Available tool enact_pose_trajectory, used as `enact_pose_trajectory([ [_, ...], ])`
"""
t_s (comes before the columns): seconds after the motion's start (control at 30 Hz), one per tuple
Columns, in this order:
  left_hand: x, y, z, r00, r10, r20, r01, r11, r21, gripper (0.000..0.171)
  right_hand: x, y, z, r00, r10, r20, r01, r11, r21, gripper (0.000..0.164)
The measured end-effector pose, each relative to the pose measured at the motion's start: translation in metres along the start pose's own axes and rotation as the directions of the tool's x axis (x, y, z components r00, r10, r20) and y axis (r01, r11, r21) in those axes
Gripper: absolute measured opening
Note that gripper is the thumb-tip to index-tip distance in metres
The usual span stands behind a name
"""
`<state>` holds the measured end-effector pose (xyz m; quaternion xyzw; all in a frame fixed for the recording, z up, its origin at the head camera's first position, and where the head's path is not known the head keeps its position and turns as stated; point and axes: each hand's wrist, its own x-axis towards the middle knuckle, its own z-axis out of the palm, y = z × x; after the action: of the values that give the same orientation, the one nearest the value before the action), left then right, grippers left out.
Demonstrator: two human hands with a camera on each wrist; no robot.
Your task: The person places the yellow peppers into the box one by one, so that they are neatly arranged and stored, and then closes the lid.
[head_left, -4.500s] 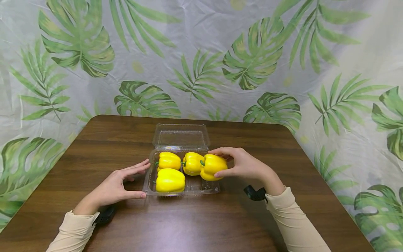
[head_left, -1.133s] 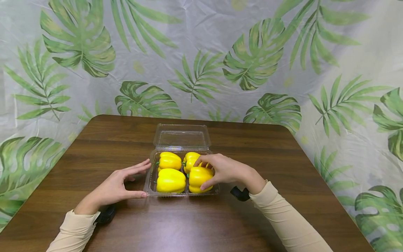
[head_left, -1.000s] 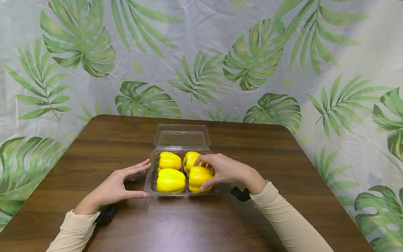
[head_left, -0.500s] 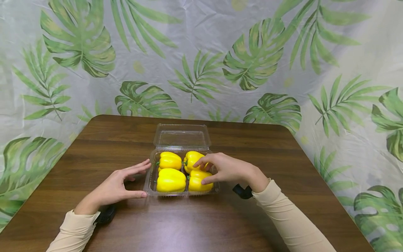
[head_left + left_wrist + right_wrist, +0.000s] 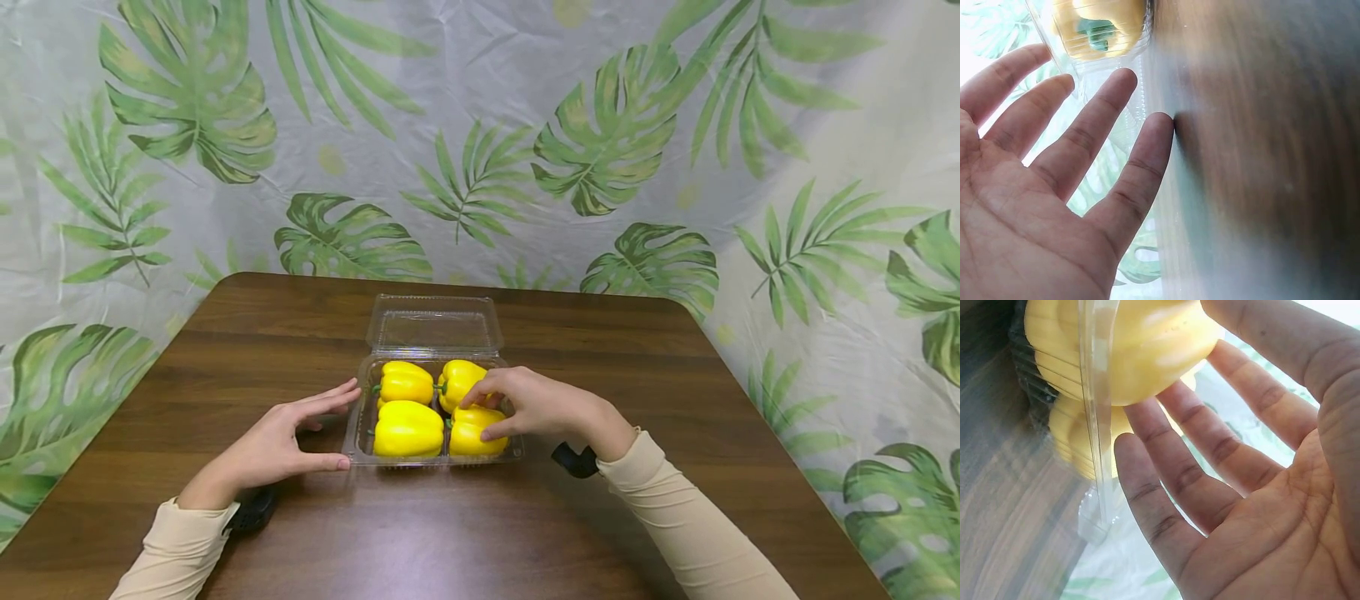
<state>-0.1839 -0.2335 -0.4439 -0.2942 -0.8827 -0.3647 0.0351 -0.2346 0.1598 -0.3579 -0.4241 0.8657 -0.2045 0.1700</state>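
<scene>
A clear plastic clamshell container (image 5: 468,461) holds yellow bell peppers with green stems, two at the back and two at the front. My right hand (image 5: 551,406) grips the front right bell pepper (image 5: 468,433), thumb on its near side and fingertips at its top. In the right wrist view this bell pepper (image 5: 1160,356) sits inside the clear wall, the thumb and fingers against it. Straight fingers of my left hand (image 5: 273,442) rest at the container's left edge, thumb at the front corner. The back right bell pepper (image 5: 457,381) is partly hidden by my right fingers.
The container's clear lid (image 5: 433,323) lies folded back behind it. Its left side holds a back bell pepper (image 5: 407,382) and a front one (image 5: 408,430). All stand on a brown wooden table (image 5: 405,533), with a leaf-patterned cloth (image 5: 480,125) hanging behind.
My right hand has brought its bell pepper from the right edge leftward and down into the front right part of the container. The left hand has stayed in place.
</scene>
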Motion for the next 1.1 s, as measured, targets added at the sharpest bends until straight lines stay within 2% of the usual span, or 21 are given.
enact_pose_trajectory([
  [0.23, 0.000, 0.000, 0.000, 1.000, 0.001, 0.001, -0.001, 1.000, -0.004, 0.090, 0.004, 0.002, 0.002, 1.000, -0.024, 0.001, 0.024, 1.000, -0.017, 0.045],
  [0.67, 0.001, 0.001, 0.000, 1.000, -0.007, 0.006, 0.007, 1.000, -0.013, 0.090, 0.001, 0.003, 0.002, 0.999, -0.033, -0.008, 0.033, 0.999, 0.011, 0.046],
  [1.1, 0.002, 0.002, -0.003, 0.999, -0.028, 0.035, 0.029, 0.999, -0.038, 0.090, -0.008, 0.011, -0.004, 0.998, 0.013, -0.067, -0.006, 0.994, 0.105, 0.045],
])
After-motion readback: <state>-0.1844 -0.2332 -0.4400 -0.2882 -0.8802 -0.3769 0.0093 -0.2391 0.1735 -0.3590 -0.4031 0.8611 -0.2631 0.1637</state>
